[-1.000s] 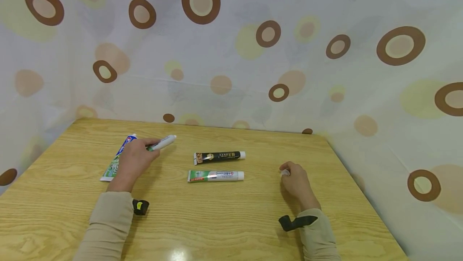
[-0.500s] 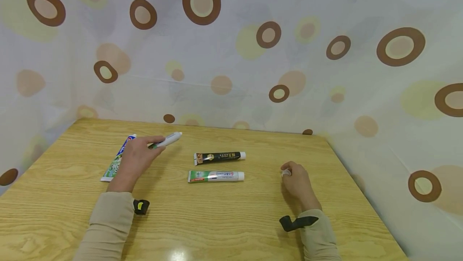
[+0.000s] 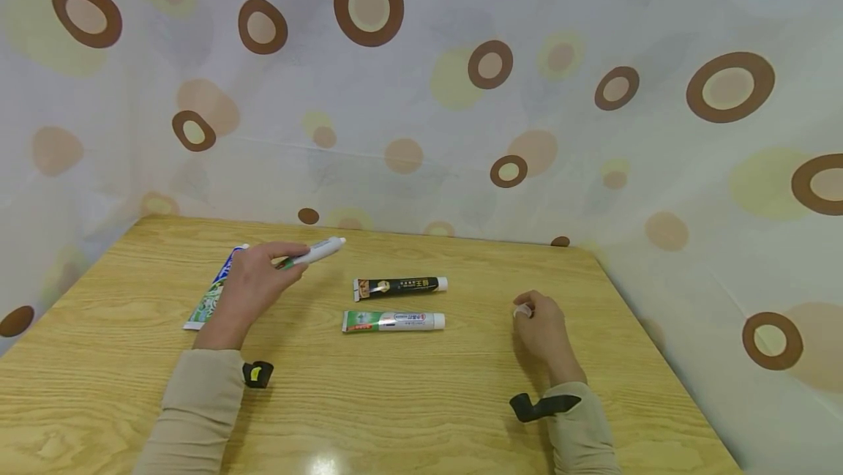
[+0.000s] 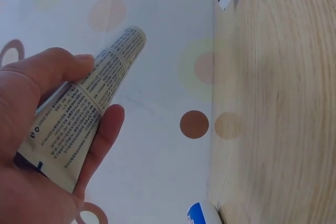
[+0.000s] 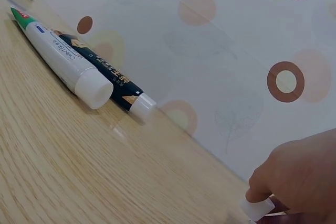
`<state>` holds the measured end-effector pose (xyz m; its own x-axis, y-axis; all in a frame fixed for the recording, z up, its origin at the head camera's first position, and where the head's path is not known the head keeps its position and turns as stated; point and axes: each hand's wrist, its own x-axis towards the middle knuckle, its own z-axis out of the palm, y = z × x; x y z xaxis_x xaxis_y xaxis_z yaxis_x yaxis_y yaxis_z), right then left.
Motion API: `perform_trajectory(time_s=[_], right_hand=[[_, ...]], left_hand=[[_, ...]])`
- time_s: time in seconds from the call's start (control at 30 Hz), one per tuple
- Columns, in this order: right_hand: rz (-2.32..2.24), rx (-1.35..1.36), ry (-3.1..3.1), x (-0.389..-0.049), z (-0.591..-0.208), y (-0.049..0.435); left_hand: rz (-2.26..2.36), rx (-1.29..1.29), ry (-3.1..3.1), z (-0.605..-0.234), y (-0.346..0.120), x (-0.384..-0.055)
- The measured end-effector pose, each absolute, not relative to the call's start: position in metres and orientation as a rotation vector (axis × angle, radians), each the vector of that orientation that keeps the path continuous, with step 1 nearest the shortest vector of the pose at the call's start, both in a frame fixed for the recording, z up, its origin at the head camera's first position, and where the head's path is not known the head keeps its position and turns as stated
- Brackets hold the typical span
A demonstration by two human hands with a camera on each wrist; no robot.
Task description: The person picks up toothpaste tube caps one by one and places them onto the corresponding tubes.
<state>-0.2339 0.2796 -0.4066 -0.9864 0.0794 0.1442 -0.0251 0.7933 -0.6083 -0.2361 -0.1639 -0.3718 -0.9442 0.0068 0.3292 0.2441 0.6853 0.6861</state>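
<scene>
My left hand (image 3: 253,281) grips a white and green toothpaste tube (image 3: 324,249) above the table, its uncapped nozzle pointing right. In the left wrist view, thumb and fingers hold the tube (image 4: 97,95) from both sides, with its printed back showing. At the right, my right hand (image 3: 544,325) pinches a small white cap (image 5: 257,209) low over the table. Between the hands lie a black toothpaste tube (image 3: 400,285) and, nearer me, a green and white toothpaste tube (image 3: 393,320), both with caps to the right. A blue and green toothpaste tube (image 3: 212,299) lies partly hidden behind my left hand.
The wooden table (image 3: 395,402) ends at the back and right against a hanging white cloth (image 3: 421,94) with brown and beige circles. Black straps with small mounts sit on both wrists.
My left hand has turned slightly and carried its toothpaste tube a little right and upward. The right hand has hardly moved and still pinches the cap.
</scene>
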Motion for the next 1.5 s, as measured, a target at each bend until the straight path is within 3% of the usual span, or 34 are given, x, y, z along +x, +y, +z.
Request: perform_trajectory(time_s=[0.8, 1.5], right_hand=[[1.379, 0.05, -2.521, -0.234, -0.393, 0.268], [1.639, 0.122, -2.387, -0.226, -0.37, 0.252]], left_hand=[[-1.224, -0.686, -2.427, -0.358, -0.158, -0.227], [-1.211, -0.885, -2.321, -0.347, -0.147, -0.22]])
